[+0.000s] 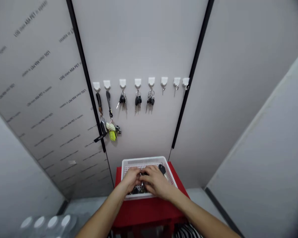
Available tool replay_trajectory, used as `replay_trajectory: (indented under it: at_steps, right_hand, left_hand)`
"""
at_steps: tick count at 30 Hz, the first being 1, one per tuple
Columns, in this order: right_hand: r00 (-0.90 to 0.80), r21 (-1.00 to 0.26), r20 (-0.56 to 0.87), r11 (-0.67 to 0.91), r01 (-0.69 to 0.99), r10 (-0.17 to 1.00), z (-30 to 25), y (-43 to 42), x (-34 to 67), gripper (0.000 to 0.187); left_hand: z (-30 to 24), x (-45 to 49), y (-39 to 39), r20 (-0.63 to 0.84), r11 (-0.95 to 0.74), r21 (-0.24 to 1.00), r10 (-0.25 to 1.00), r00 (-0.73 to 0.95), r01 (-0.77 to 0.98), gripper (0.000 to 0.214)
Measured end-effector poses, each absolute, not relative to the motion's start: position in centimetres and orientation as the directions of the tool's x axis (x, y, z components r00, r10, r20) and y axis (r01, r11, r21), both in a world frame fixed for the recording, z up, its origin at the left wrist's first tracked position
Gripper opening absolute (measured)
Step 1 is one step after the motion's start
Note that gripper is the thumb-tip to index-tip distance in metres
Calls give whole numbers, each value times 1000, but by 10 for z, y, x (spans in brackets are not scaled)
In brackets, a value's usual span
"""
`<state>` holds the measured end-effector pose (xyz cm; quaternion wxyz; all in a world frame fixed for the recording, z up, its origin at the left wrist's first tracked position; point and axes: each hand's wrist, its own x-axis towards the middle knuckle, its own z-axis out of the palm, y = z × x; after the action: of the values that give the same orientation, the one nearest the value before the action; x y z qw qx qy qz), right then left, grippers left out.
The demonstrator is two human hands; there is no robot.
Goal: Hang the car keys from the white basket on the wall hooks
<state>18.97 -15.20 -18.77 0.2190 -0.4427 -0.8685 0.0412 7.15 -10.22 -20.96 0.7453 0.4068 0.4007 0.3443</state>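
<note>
Both my hands are inside a white plastic basket (145, 161). My left hand (132, 177) has its fingers curled inward at the basket's middle. From the other side my right hand (155, 180) meets it, fingers bent and nearly touching the left fingertips. Between them shows a bunch of keys (142, 185), dark and metallic, which both hands seem to grip; my fingers hide part of it. More dark keys (135, 190) lie below the left hand. A black key fob (162, 169) rests at the basket's right side.
The basket stands on a red stool (144, 211). Ahead, white hooks (138, 82) line the wall; several carry key bunches (138, 100), two with straps (108, 102), and the three on the right hold nothing. Capped clear bottles (52, 224) stand at lower left.
</note>
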Motion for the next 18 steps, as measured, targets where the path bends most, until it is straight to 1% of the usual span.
replay_trajectory:
  at_steps: [2, 4, 5, 7, 9, 10, 13, 15, 18]
  right_hand:
    - [-485, -290, 351, 585, 757, 801, -185, -151, 192, 28]
    - [-419, -376, 380, 552, 744, 825, -181, -150, 195, 25]
    - [-359, -440, 400, 520, 732, 843, -177, -148, 197, 23]
    - [-185, -588, 420, 422, 690, 888, -165, -142, 201, 19]
    - [-16, -704, 414, 331, 628, 910, -146, -132, 207, 20]
    - [44, -737, 415, 308, 601, 909, -134, -126, 210, 21]
    - [166, -753, 484, 312, 579, 859, -92, -108, 220, 23]
    - [245, -730, 559, 331, 598, 792, -61, -96, 227, 24]
    - [342, -678, 661, 336, 654, 668, -18, -80, 235, 26]
  left_hand:
    - [-206, 72, -102, -311, 450, 871, 815, 488, -197, 9]
    - [-200, 73, -102, -327, 466, 868, 797, 507, -173, 11]
    - [-196, 73, -102, -343, 468, 872, 791, 507, -140, 13]
    - [-186, 75, -100, -349, 436, 897, 799, 489, -71, 17]
    - [-170, 80, -97, -284, 340, 939, 843, 456, -45, 19]
    - [-161, 84, -95, -227, 273, 961, 870, 437, -44, 18]
    - [-126, 100, -90, -41, 52, 998, 910, 413, -17, 18]
    - [-100, 112, -86, 61, -83, 996, 904, 423, 34, 22]
    - [-68, 127, -82, 190, -264, 958, 877, 442, 111, 26]
